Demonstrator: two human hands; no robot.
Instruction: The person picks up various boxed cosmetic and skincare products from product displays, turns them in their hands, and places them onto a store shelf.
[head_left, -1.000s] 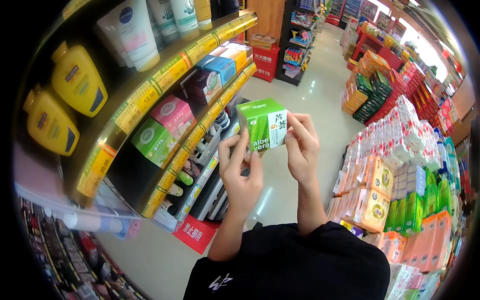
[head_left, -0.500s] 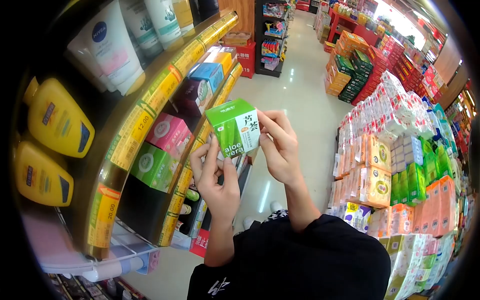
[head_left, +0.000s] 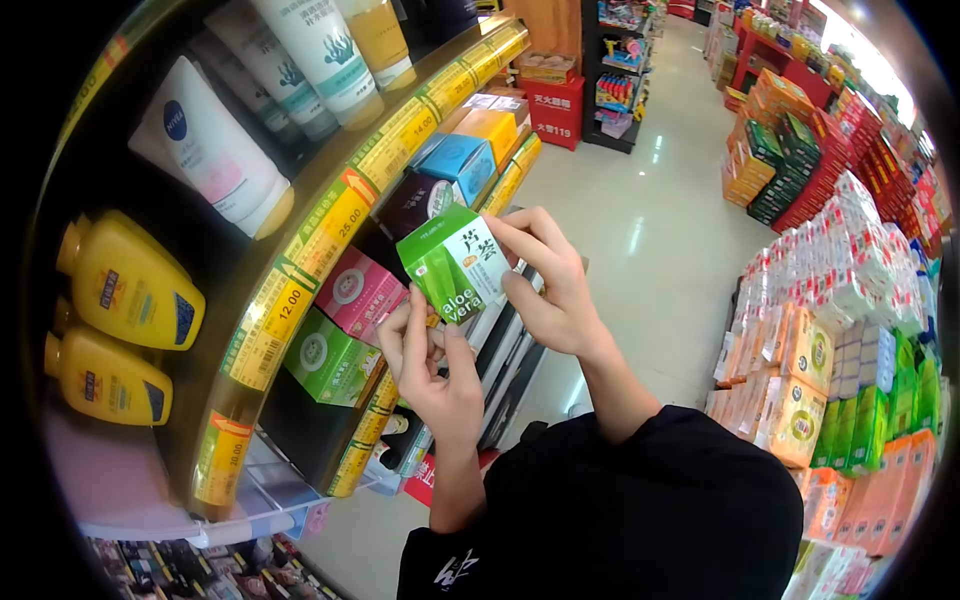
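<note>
A green and white box (head_left: 452,265) marked "aloe vera" is held tilted between both hands, in front of the shelf. My left hand (head_left: 430,365) grips its lower left corner with bent fingers. My right hand (head_left: 540,280) pinches its right edge, thumb on the white panel. Behind and left of the box, a pink box (head_left: 360,292) and another green box (head_left: 332,360) sit on the lower shelf. A blue box (head_left: 457,165) and a dark box (head_left: 418,205) stand farther along that shelf.
Yellow bottles (head_left: 135,280) and white tubes (head_left: 215,150) fill the upper shelf, edged by a price-tag strip (head_left: 345,205). Packs of tissue (head_left: 800,350) are piled at right. Stacked cartons (head_left: 775,150) and a red box (head_left: 552,108) stand farther back along the aisle.
The view has shifted. The held box now overlaps the shelf more and has tilted further, moving left with both hands. Both hands still hold it.
</note>
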